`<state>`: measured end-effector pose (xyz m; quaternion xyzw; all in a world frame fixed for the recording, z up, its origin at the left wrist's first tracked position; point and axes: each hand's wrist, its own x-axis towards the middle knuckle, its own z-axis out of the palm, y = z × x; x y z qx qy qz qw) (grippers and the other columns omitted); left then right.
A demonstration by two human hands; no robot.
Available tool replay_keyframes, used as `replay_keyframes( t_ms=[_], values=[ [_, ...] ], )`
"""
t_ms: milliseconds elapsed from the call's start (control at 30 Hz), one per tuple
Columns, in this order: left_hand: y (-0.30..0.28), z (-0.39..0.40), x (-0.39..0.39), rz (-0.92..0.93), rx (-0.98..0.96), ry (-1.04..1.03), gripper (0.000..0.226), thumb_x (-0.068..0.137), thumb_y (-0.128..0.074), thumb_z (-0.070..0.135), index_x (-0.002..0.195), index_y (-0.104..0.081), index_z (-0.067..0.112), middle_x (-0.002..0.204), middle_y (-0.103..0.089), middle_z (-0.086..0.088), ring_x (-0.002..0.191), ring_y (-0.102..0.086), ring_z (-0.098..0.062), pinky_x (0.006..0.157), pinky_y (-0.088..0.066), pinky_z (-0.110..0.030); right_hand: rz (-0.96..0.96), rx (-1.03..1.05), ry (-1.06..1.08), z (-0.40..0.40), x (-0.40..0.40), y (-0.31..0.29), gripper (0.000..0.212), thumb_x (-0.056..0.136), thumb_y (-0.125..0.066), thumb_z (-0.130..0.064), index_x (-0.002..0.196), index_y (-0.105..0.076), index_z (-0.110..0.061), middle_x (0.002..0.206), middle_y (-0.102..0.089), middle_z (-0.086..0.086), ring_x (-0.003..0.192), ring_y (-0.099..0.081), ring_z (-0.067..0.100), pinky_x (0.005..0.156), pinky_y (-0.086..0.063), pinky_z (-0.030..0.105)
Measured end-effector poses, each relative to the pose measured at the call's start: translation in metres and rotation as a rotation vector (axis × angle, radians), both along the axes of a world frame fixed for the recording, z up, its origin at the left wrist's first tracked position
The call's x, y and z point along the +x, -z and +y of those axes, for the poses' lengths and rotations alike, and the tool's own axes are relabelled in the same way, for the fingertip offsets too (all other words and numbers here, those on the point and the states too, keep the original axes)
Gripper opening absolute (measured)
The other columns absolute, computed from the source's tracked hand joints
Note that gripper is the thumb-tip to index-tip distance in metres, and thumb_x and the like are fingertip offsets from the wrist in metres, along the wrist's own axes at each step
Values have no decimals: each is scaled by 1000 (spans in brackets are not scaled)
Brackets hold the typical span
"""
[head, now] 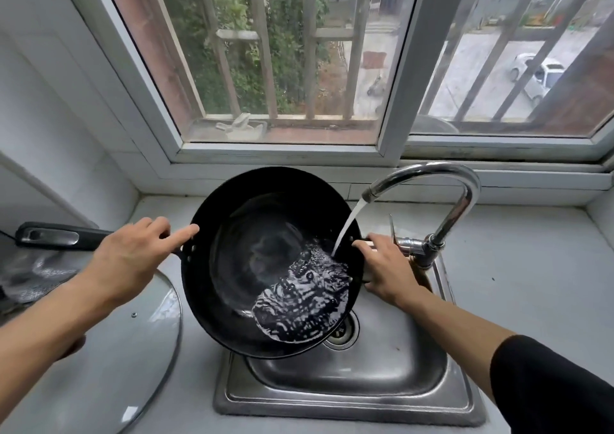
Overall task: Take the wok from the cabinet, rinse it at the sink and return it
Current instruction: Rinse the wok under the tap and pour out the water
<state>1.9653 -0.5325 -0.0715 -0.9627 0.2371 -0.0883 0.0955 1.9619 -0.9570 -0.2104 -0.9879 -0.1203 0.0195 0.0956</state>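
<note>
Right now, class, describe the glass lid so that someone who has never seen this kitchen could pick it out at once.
Start at the steel sink below the window, where the black wok is held under the running tap. Look left along the grey counter to the near corner. The glass lid lies there: large, round, see-through, with a metal rim, unlike the dark wok.
</note>
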Motion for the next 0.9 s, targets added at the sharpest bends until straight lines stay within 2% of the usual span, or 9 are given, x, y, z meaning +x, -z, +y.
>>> replay_keyframes(
  t_ms=[167,300,500,633,733,900],
  values=[
    [-4,8,-6,44,17,-55,85,50,-64,-28,122,-64,18,74,-53,-9,57,-48,-30,40,-42,-33,38,18,-25,8,5,3,78,60,-81,-19,130,-46,-21,130,-46,11,117,-44,30,91,-49,40],
    [-4,12,-9,74,35,-55,86,51,-60,-27,123,-63,19,76,-53,-9,58,-48,-29,42,-45,-35,77,12,-47,11,5,7,80,60,-80,-19,131,-44,-23,129,-44,9,116,-44,28,90,-47,35],
    [-6,17,-12,93,42,-16,88,49,-59,-27,122,-60,22,73,-49,-5,55,-46,-26,41,-35,-29,137,20,-83,13,0,17,86,58,-83,-25,133,-41,-26,129,-44,5,118,-42,25,93,-45,32],
    [-7,21,-14,113,71,-9,89,47,-65,-24,121,-62,23,73,-51,-2,55,-47,-25,42,-30,-27,159,38,-113,15,-2,21,87,57,-84,-32,133,-41,-25,129,-45,6,117,-43,27,94,-47,36],
    [-8,21,-17,150,75,0,88,46,-70,-22,122,-64,22,72,-51,-2,55,-48,-24,38,-38,-29,180,45,-147,12,-5,23,87,57,-83,-37,133,-43,-25,124,-47,2,114,-43,25,90,-47,35],
    [-5,15,-23,207,47,14,87,43,-74,-21,118,-66,21,68,-50,0,53,-40,-18,35,-42,-31,247,1,-179,1,-8,24,90,55,-83,-30,134,-41,-27,124,-46,-1,114,-42,23,93,-47,36]
  ],
)
